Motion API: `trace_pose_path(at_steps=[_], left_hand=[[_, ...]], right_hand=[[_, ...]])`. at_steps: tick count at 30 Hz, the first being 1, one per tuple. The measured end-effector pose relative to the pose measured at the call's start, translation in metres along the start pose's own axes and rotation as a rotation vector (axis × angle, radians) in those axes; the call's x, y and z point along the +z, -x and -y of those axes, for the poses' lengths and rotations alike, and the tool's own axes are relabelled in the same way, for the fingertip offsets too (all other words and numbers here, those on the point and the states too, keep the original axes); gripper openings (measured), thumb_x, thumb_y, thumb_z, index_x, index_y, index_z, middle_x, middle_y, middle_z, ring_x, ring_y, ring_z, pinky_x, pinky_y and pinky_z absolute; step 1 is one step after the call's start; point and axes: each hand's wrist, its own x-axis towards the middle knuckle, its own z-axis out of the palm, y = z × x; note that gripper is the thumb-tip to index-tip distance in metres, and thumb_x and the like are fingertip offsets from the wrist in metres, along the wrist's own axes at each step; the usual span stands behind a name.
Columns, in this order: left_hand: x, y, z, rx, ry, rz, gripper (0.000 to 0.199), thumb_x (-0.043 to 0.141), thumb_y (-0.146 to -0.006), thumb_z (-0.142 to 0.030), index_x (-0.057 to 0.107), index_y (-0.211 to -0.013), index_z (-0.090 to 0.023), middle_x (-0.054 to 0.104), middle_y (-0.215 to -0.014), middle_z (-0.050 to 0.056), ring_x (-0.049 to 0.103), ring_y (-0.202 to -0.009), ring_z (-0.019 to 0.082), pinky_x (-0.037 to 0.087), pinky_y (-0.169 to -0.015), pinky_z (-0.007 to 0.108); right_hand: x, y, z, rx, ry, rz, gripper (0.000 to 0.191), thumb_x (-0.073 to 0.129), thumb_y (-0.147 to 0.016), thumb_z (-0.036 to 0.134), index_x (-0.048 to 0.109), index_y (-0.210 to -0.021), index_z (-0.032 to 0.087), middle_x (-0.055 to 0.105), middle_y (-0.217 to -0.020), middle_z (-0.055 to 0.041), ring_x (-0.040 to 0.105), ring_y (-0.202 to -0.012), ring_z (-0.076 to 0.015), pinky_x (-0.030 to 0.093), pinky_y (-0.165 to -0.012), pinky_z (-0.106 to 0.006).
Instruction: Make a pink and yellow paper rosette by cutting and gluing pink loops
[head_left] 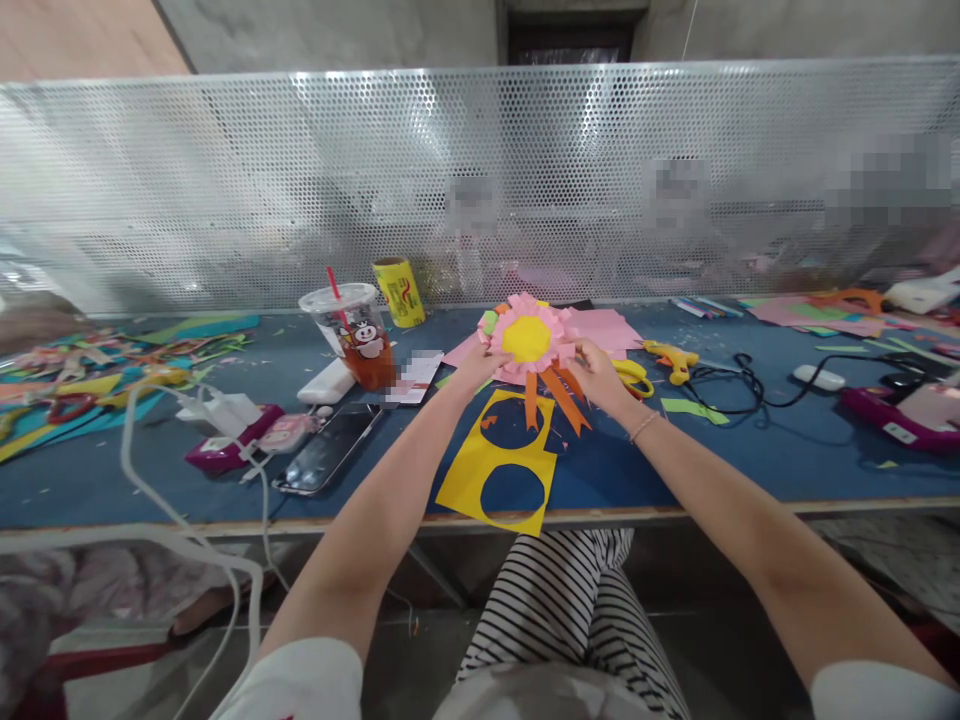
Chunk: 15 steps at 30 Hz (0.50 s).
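Note:
A paper rosette (pixel 527 338) with pink pleated edges, a yellow round centre and orange ribbon tails is raised just above the table. My left hand (pixel 480 362) pinches its left edge, near a small green piece. On the opposite edge, my right hand (pixel 594 372) grips it with closed fingers. Below the rosette lies a yellow sheet (pixel 459 480) with two round holes cut out, its lower corner over the table edge. Pink paper (pixel 606 328) lies behind the rosette. Close to my right hand rest yellow-handled scissors (pixel 634 378), partly hidden.
A cup of drink (pixel 358 340), a phone (pixel 330 448) and a purple power strip (pixel 232 440) with white cables stand on the left. A yellow glue gun (pixel 673 360) with a black cord lies right. Paper scraps (pixel 67 370) cover the far left. A perforated metal screen (pixel 315 180) borders the back.

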Motion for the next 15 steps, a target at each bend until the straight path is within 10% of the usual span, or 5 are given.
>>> trace_pose_path(at_steps=[15], left_hand=[[0.004, -0.003, 0.002, 0.164, 0.435, 0.013, 0.044, 0.073, -0.046, -0.014, 0.056, -0.086, -0.016, 0.063, -0.079, 0.000, 0.060, -0.063, 0.012, 0.047, -0.054, 0.022]], right_hand=[[-0.011, -0.004, 0.010, 0.028, -0.105, -0.202, 0.009, 0.049, -0.073, 0.026, 0.050, -0.080, 0.021, 0.055, -0.080, 0.0003, 0.053, -0.076, -0.0133, 0.043, -0.073, -0.027]])
